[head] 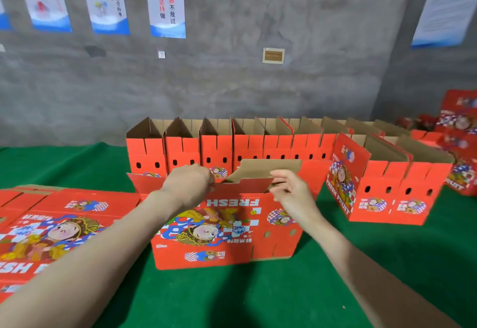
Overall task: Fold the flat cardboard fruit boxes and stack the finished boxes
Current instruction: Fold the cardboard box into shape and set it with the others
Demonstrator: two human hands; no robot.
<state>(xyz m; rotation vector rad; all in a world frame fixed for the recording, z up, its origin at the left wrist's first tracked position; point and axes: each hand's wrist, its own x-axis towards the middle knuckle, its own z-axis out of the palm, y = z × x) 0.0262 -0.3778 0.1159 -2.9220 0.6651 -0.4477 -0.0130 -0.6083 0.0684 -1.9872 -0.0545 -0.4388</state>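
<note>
Fruit box (pixel 227 227) stands at the middle of the green tabletop (pixel 258 289), opened into a tube, its print upside down to the person. A brown flap (pixel 268 170) is raised at its far top edge. The left hand (pixel 189 181) has its fingers curled over the near top rim, gripping it. The right hand (pixel 291 189) hovers at the rim beside the flap, fingers loose and spread, holding nothing visible. The step looks like closing the end flaps. The next move calls for pressing that flap inward and locking it, then setting the box with the finished boxes (pixel 232 147) lined up behind. Flat boxes (pixel 51 224) lie stacked at the left.
</note>
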